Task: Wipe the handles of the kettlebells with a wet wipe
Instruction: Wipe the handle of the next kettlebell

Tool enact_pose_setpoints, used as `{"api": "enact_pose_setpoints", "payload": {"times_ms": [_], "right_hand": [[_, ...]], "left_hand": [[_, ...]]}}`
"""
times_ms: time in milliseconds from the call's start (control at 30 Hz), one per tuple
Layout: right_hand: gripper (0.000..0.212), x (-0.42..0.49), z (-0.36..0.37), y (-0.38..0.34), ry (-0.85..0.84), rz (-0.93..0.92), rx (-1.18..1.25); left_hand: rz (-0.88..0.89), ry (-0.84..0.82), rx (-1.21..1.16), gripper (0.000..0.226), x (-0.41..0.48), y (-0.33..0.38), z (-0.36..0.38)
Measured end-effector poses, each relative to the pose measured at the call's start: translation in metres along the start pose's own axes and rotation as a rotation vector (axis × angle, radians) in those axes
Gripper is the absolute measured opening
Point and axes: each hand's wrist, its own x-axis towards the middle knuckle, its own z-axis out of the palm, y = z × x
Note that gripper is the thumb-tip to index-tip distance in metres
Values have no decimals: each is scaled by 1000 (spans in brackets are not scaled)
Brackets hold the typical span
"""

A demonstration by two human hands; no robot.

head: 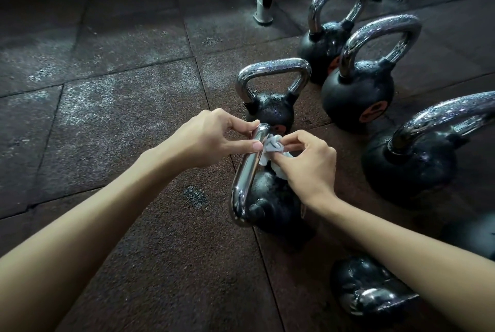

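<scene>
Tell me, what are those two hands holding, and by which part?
The left hand pinches the chrome handle of the kettlebell being wiped, at its far bend. The right hand pinches the crumpled wet wipe by its bunched middle, against that handle.

The left hand (211, 136) pinches the far end of a chrome handle (247, 171); the right hand (308, 163) holds a crumpled wipe (272, 148) against it. Other kettlebells (357, 96) stand right and far on the floor (107, 117).

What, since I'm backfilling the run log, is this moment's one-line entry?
left hand: pinches handle of nearest kettlebell | right hand: holds wet wipe against handle | other handles: speckled
</scene>
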Motion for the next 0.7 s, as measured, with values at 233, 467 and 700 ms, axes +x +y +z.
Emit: {"api": "enact_pose_setpoints", "payload": {"times_ms": [233, 467, 700], "right_hand": [[21, -2, 13, -15, 48, -29, -27], [13, -1, 1, -7, 21, -45, 47], [12, -16, -18, -11, -199, -24, 108]], "left_hand": [[42, 30, -39, 42, 4, -7, 4], [9, 62, 72, 51, 11, -10, 7], [-20, 60, 109, 50, 11, -7, 6]]}}
